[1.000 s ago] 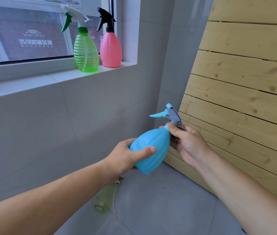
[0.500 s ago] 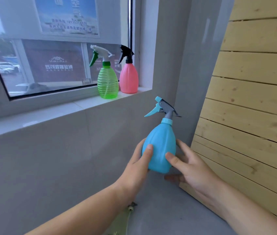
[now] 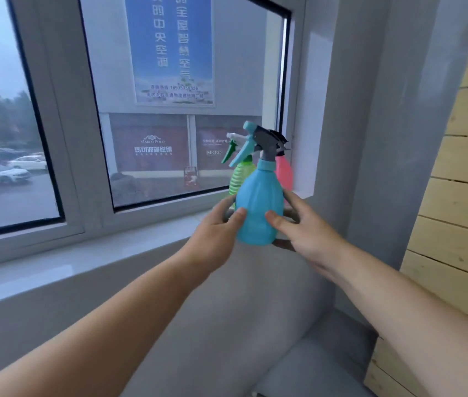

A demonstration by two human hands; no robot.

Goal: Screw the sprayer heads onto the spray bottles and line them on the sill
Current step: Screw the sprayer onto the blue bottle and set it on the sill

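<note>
I hold a blue spray bottle [image 3: 258,207] upright between both hands, just in front of the white window sill [image 3: 89,256]. Its grey and blue sprayer head [image 3: 258,141] sits on its neck. My left hand [image 3: 215,233] grips the bottle's left side and my right hand [image 3: 301,224] its right side. Behind it on the sill stand a green bottle [image 3: 240,176] with a white and green head and a pink bottle [image 3: 284,173] with a black head, both partly hidden by the blue one.
The window [image 3: 152,110] with a blue poster rises behind the sill. A grey wall column [image 3: 384,138] stands right of the bottles, and a pale wooden slat panel [image 3: 462,210] leans at the far right. Grey tiled floor [image 3: 313,368] lies below.
I have raised the blue bottle from knee height up to sill level. My right hand left the sprayer head and now grips the bottle's body. The view tilted up toward the window.
</note>
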